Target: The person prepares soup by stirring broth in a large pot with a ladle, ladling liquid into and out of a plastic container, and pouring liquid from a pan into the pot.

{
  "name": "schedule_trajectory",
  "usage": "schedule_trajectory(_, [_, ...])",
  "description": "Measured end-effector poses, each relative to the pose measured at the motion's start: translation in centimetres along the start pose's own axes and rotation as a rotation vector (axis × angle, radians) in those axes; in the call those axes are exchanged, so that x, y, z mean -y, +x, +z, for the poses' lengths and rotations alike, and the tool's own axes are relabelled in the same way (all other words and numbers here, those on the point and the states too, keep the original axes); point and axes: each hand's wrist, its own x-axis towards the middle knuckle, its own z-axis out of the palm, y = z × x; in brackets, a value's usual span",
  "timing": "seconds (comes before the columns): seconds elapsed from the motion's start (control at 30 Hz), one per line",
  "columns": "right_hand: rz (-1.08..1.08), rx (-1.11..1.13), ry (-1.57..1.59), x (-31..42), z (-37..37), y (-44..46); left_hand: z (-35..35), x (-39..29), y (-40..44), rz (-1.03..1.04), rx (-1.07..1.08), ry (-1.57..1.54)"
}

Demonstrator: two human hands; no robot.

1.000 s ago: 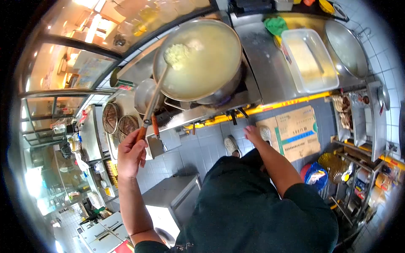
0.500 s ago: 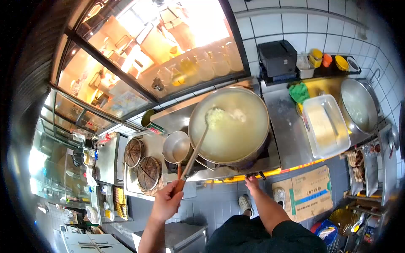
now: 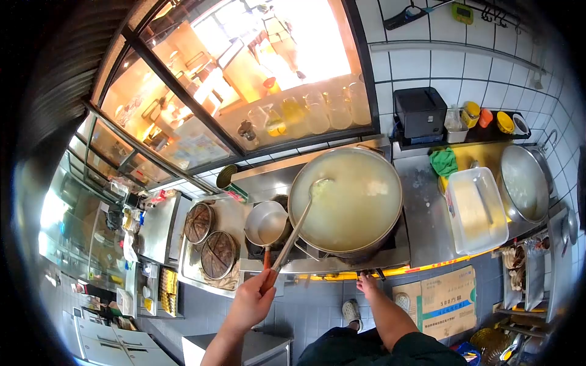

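My left hand point(image 3: 251, 300) is wrapped around the wooden grip of a long metal ladle point(image 3: 295, 236). The ladle slants up and right into a large pot point(image 3: 299, 227) of cloudy, pale broth point(image 3: 351, 210). Its bowl lies mostly under the surface, with something whitish around it. Another pale patch shows in the broth to the right, too blurred to name. At the stove's front edge, my right hand point(image 3: 367, 285) has its fingers bent at a black knob point(image 3: 379, 274); the exact contact is small and partly hidden. A small saucepan point(image 3: 267, 224) stands left of the pot.
Two round dark-topped containers point(image 3: 218, 255) sit on the left counter. Right of the stove are a plastic tub point(image 3: 477, 210), a green cloth point(image 3: 444, 162) and a metal basin point(image 3: 524, 183). Flattened cardboard point(image 3: 448, 305) lies on the floor. A window point(image 3: 207, 79) rises behind the stove.
The ladle's bowl has sunk deeper; the whitish clump in it showed more before. The second clump looks fainter. My right hand stays by the knob, while the whole view has shifted slightly.
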Motion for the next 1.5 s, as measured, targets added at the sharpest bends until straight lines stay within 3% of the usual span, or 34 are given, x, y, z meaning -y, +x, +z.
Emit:
schedule_trajectory(0.1, [-0.032, 0.118, -0.296, 1.1, -1.9, -3.2, -0.1, -0.6, 1.0, 0.033, -0.006, 0.097])
schedule_trajectory(0.13, [-0.142, 0.142, -0.536, -1.7, -4.5, -0.7, 0.0, -0.8, 1.2, 0.019, 0.013, 0.121])
schedule_trajectory(0.17, [-0.517, 0.229, -1.052, -4.2, -7.7, 1.7, 0.3, -0.7, 1.5, 0.054, -0.018, 0.151])
schedule_trajectory(0.2, [-0.975, 0.107, -1.526, -7.5, -11.4, 5.0, 0.7, -0.6, 2.0, 0.090, -0.052, 0.177])
schedule_trajectory(0.27, [-0.410, 0.025, -1.180, -1.6, -12.2, -4.9, 1.0, -0.6, 2.8, 0.068, -0.022, 0.190])
schedule_trajectory(0.3, [-0.366, 0.097, -1.298, -2.0, -14.8, -4.3, 1.1, -0.5, 3.3, 0.074, -0.012, 0.215])
schedule_trajectory(0.4, [-0.294, -0.106, -1.209, -0.3, -20.5, -11.6, 1.8, -1.3, 4.0, 0.098, -0.027, 0.286])
schedule_trajectory(0.47, [-0.331, -0.207, -1.359, -3.3, -27.4, -11.0, 2.8, 0.0, 5.4, 0.186, -0.051, 0.333])
schedule_trajectory(0.53, [-0.191, -0.301, -1.279, -1.8, -30.0, -16.4, 3.8, -0.4, 6.6, 0.219, -0.007, 0.315])
schedule_trajectory(0.57, [-0.036, -0.271, -1.244, -0.5, -30.7, -19.2, 4.5, -0.1, 7.6, 0.121, 0.038, 0.298])
schedule_trajectory(0.6, [-0.115, -0.198, -1.361, 1.6, -30.5, -23.4, 5.1, 0.2, 8.3, 0.018, 0.083, 0.292])
schedule_trajectory(0.67, [0.004, -0.462, -1.194, -0.3, -33.3, -23.8, 5.8, -0.2, 9.8, 0.086, 0.076, 0.366])
schedule_trajectory(0.77, [-0.180, -0.357, -1.363, -7.3, -42.7, -19.7, 7.1, -0.8, 12.0, 0.097, 0.119, 0.393])
schedule_trajectory(0.87, [-0.448, -0.419, -1.744, -5.4, -41.5, -24.9, 7.9, -2.4, 13.2, 0.174, 0.139, 0.394])
schedule_trajectory(0.9, [-0.505, -0.435, -1.712, -5.6, -41.9, -25.4, 8.1, -2.9, 13.6, 0.195, 0.142, 0.399])
schedule_trajectory(0.97, [-0.400, -0.472, -1.341, -6.0, -42.1, -25.7, 8.3, -4.1, 13.7, 0.259, 0.123, 0.356])
schedule_trajectory(1.03, [-0.489, -0.500, -1.357, -7.5, -42.8, -24.9, 8.2, -5.4, 13.6, 0.310, 0.130, 0.346])
schedule_trajectory(1.1, [-0.782, -0.504, -1.756, -9.6, -44.9, -23.3, 8.4, -6.6, 13.5, 0.330, 0.169, 0.347])
schedule_trajectory(1.17, [-0.690, -0.486, -1.218, -13.5, -48.3, -19.6, 7.8, -7.3, 13.3, 0.295, 0.235, 0.367])
schedule_trajectory(1.27, [-0.591, -0.306, -1.760, -9.8, -46.0, -21.9, 7.0, -7.6, 12.5, 0.291, 0.280, 0.357])
schedule_trajectory(1.37, [-0.696, -0.294, -1.707, -7.8, -44.9, -23.0, 5.6, -8.1, 11.1, 0.273, 0.337, 0.321])
schedule_trajectory(1.43, [-0.585, -0.314, -1.314, -8.9, -45.8, -21.1, 4.4, -8.9, 10.3, 0.217, 0.398, 0.323])
schedule_trajectory(1.5, [-0.252, -0.382, -0.670, -6.6, -43.1, -21.7, 2.8, -9.5, 9.7, 0.178, 0.458, 0.315])
